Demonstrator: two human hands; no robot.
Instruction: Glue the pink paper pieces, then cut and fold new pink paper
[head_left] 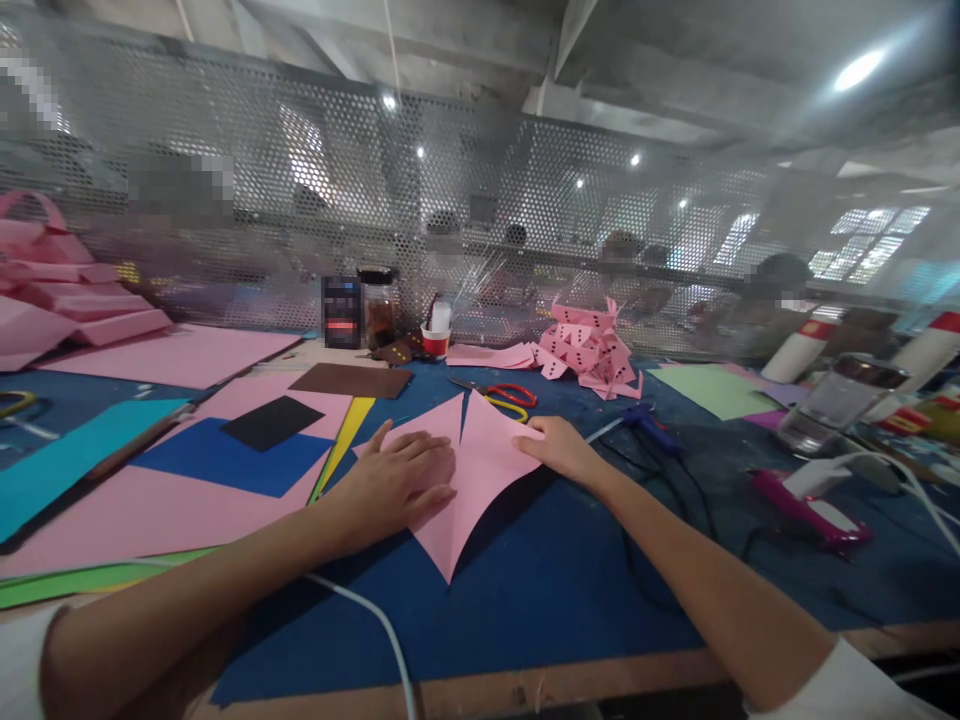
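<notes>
Mid-fold, by the look of it: the left hand (401,480) lay flat, fingers spread, pinning the pink paper sheet (469,480) at frame centre on the blue mat (570,570), while the right hand (559,448) pressed its right corner, loosely open, gripping nothing. A firm crease seemed next. Behind, the scissors (501,394) showed partly; the pink cutouts (592,345) were blurred.

Ceiling lamp (857,70) glares above me to my right; beneath it the scene is dim, edges bowed and blurred.
</notes>
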